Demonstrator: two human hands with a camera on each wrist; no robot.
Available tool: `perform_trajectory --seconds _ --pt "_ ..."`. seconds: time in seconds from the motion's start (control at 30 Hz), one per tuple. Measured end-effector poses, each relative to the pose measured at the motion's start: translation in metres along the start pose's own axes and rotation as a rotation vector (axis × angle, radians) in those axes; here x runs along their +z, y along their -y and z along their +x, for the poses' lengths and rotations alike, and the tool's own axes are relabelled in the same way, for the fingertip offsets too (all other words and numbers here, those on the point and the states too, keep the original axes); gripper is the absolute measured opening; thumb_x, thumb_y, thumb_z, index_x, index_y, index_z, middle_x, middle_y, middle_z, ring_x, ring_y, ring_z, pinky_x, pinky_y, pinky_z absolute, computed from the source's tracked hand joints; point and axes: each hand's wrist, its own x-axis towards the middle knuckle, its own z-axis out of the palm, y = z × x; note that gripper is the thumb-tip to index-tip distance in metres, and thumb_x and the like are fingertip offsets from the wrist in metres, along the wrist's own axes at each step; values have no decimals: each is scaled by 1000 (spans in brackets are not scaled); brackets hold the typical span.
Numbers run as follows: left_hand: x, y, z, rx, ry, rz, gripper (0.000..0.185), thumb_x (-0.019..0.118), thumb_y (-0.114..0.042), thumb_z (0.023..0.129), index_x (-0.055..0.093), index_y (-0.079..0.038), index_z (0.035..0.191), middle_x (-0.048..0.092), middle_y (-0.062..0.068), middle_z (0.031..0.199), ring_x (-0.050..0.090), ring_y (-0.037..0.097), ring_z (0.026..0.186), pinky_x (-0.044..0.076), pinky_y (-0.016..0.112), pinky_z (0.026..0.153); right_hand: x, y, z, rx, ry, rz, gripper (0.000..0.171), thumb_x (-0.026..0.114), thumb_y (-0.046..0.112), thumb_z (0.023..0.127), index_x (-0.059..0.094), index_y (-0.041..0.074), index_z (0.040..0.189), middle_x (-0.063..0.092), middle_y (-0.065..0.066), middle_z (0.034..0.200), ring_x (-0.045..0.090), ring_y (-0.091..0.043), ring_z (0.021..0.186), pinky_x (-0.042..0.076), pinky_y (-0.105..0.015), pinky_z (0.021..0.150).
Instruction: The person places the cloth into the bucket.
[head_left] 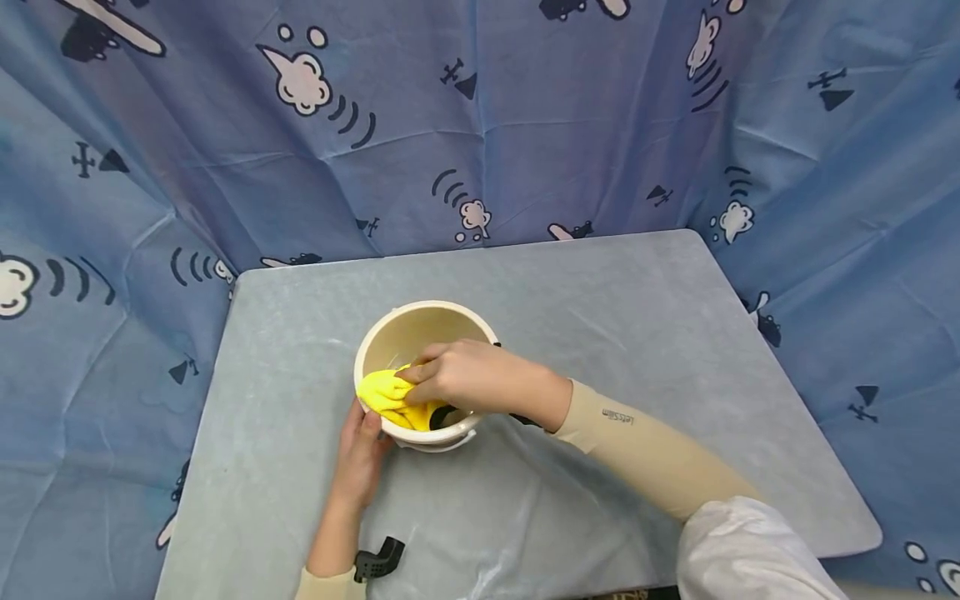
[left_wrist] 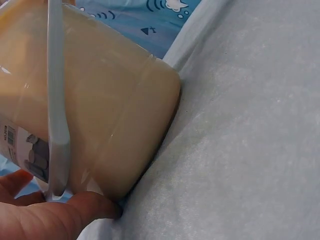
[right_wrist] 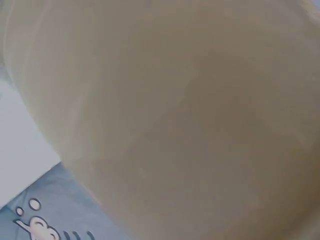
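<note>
A cream plastic bucket [head_left: 397, 335] stands on the table, its mouth facing up at the head camera. My right hand [head_left: 468, 377] reaches over the rim and grips a bunched yellow cloth [head_left: 386, 395] against the near-left inside wall; part of the cloth lies over the rim. On the outside, my left hand [head_left: 362, 458] holds the bucket's near-left side, fingers partly hidden behind it. From the left wrist, the white handle [left_wrist: 57, 110] hangs down across the bucket near the thumb. The right wrist view is filled by the bucket's blurred inner wall [right_wrist: 175, 115].
A grey cloth-covered table [head_left: 637, 317] extends around the bucket, with its rounded far corners visible. Blue patterned curtains [head_left: 405, 125] hang behind it and along both sides. A printed label [left_wrist: 32, 155] is on the bucket's side. A black wrist mount [head_left: 380, 560] sits at my left wrist.
</note>
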Motion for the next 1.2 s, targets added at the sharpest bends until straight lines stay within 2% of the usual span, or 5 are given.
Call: perform_trajectory --seconds 0.17,0.43,0.7,0.9,1.2 --pt "4 1 1 3 9 4 86 60 -55 109 28 -5 172 39 12 168 53 16 140 51 34 106 7 -4 0 89 52 35 30 76 9 103 84 25 127 76 1 134 71 -18 120 57 -33 102" --pt "7 4 -1 24 8 7 85 61 -56 108 31 -8 172 42 9 164 53 19 139 53 36 102 17 -6 4 167 119 78 22 77 22 105 85 26 125 77 7 111 73 -14 95 59 -32 82" --pt "5 2 -3 26 27 26 83 56 -55 110 29 -8 172 34 17 169 54 19 139 54 35 102 20 -3 7 265 270 91 43 61 43 113 65 34 155 70 5 90 59 -14 71 50 -33 67" --pt "6 4 -2 18 25 29 83 55 -56 110 29 -7 172 36 17 169 53 19 140 53 35 103 21 -2 12 386 415 140 49 58 50 113 59 35 160 77 0 112 66 -17 90 55 -38 87" --pt "5 1 -1 7 19 19 84 53 -55 112 25 -6 173 34 19 169 50 17 142 52 35 105 10 -8 4 386 300 189 48 55 52 114 65 28 155 67 -2 150 59 -28 141 49 -50 113"
